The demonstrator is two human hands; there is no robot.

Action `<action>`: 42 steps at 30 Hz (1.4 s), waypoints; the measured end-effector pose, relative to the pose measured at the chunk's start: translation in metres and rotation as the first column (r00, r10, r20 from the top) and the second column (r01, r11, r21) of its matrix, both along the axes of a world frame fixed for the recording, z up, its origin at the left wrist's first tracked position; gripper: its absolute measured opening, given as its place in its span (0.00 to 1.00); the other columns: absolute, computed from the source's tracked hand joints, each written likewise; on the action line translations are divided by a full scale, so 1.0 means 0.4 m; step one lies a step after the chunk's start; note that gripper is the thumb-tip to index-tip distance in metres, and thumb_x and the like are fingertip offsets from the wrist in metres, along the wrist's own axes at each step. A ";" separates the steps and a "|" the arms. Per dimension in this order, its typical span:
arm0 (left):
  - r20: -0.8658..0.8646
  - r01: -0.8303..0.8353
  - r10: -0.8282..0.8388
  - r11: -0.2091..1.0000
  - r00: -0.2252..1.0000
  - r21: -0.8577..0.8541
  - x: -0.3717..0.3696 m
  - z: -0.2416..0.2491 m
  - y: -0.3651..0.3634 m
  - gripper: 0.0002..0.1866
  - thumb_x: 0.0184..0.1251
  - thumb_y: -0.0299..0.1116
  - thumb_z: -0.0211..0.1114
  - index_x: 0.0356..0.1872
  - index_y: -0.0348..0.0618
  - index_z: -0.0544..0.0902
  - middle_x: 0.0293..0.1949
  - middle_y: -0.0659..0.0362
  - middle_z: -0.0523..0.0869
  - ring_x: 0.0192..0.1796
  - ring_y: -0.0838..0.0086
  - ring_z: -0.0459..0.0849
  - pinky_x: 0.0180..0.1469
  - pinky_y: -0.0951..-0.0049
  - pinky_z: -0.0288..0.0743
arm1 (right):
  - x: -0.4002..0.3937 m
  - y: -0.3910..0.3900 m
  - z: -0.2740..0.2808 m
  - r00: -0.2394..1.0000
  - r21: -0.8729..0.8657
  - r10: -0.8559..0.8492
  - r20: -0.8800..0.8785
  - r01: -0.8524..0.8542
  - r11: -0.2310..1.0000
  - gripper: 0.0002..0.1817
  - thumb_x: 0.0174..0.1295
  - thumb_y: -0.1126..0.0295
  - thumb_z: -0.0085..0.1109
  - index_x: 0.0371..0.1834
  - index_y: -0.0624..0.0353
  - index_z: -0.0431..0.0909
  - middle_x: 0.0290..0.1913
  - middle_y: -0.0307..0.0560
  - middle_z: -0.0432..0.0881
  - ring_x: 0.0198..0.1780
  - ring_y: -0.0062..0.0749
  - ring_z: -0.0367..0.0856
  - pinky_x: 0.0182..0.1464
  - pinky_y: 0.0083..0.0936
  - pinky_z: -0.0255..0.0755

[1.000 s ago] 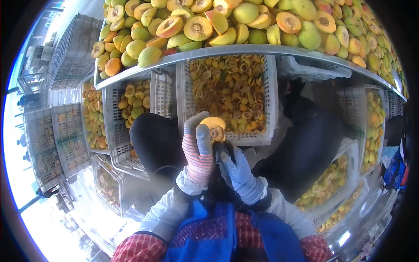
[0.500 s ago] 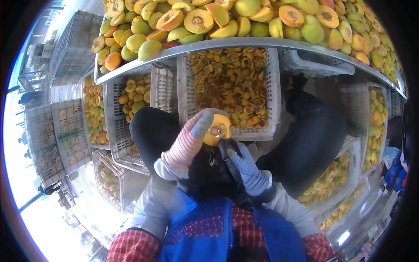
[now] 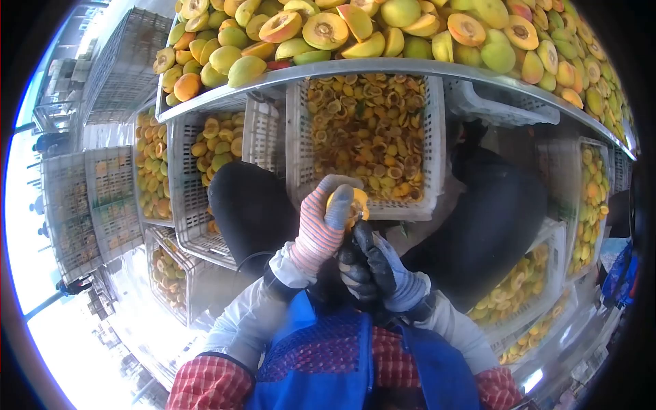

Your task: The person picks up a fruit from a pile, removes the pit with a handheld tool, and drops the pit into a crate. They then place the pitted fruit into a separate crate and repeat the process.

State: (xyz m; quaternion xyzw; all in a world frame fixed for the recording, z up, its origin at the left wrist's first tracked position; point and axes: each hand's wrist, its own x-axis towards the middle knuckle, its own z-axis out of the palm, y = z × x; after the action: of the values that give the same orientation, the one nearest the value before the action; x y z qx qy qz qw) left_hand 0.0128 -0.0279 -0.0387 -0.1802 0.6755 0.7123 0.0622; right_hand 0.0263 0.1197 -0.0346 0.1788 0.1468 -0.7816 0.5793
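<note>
My left hand (image 3: 324,222), in a striped knit glove, grips a yellow peach half (image 3: 357,206) over the front of a crate. My right hand (image 3: 372,263), in a grey glove with a black coated palm, is closed just below the peach, its thumb side up against the fruit's lower edge. Whatever lies inside those curled fingers is hidden. Beneath and beyond my hands stands a white plastic crate (image 3: 437,154) filled with hollowed peach pieces (image 3: 369,130).
A metal-rimmed table (image 3: 328,67) heaped with halved peaches (image 3: 324,31) spans the far side. Crates of peaches stand left (image 3: 179,184) and right (image 3: 557,263) of my bent legs. Stacked crates (image 3: 68,212) rise farther left.
Both hands have closed in around the peach half, and the left hand has turned, covering more of it. The right fingers now show curled below. The whole view has shifted slightly.
</note>
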 end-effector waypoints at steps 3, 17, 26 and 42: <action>0.051 -0.009 0.007 1.000 0.999 0.026 0.002 0.004 0.010 0.16 0.72 0.41 0.54 0.45 0.37 0.78 0.34 0.59 0.82 0.36 0.80 0.79 0.40 0.79 0.75 | 0.009 0.005 -0.001 0.993 0.085 -0.001 -0.120 0.011 0.996 0.22 0.68 0.44 0.46 0.37 0.53 0.68 0.18 0.33 0.62 0.13 0.17 0.57 0.13 0.16 0.51; -0.051 0.224 -0.234 0.962 0.971 -0.154 -0.004 -0.006 -0.035 0.20 0.72 0.46 0.54 0.44 0.35 0.79 0.34 0.58 0.83 0.37 0.78 0.80 0.42 0.77 0.73 | 0.008 -0.007 -0.046 0.941 -0.478 0.099 0.323 0.073 0.875 0.28 0.68 0.38 0.38 0.37 0.53 0.72 0.16 0.33 0.60 0.12 0.17 0.55 0.10 0.15 0.51; -0.127 0.323 -0.377 0.892 0.918 -0.316 -0.008 -0.030 -0.053 0.17 0.72 0.43 0.53 0.44 0.36 0.79 0.31 0.56 0.83 0.34 0.76 0.81 0.38 0.75 0.75 | 0.026 -0.013 -0.064 0.855 -0.616 0.216 0.472 0.145 0.774 0.28 0.70 0.40 0.36 0.38 0.54 0.74 0.15 0.33 0.58 0.11 0.17 0.55 0.09 0.15 0.53; 0.187 -0.394 0.351 0.862 0.918 0.318 0.060 0.052 -0.045 0.24 0.67 0.55 0.57 0.42 0.41 0.80 0.34 0.61 0.83 0.39 0.74 0.82 0.43 0.73 0.77 | 0.006 -0.012 -0.078 0.906 -0.536 0.006 0.423 0.245 0.808 0.30 0.69 0.40 0.37 0.39 0.58 0.73 0.17 0.35 0.63 0.13 0.18 0.60 0.12 0.18 0.58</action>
State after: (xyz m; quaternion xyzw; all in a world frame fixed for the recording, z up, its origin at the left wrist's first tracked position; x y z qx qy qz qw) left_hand 0.0370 -0.0458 -0.0180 -0.3370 0.4852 0.8069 -0.0043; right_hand 0.0285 0.1150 -0.0660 0.1615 -0.2319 -0.7702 0.5719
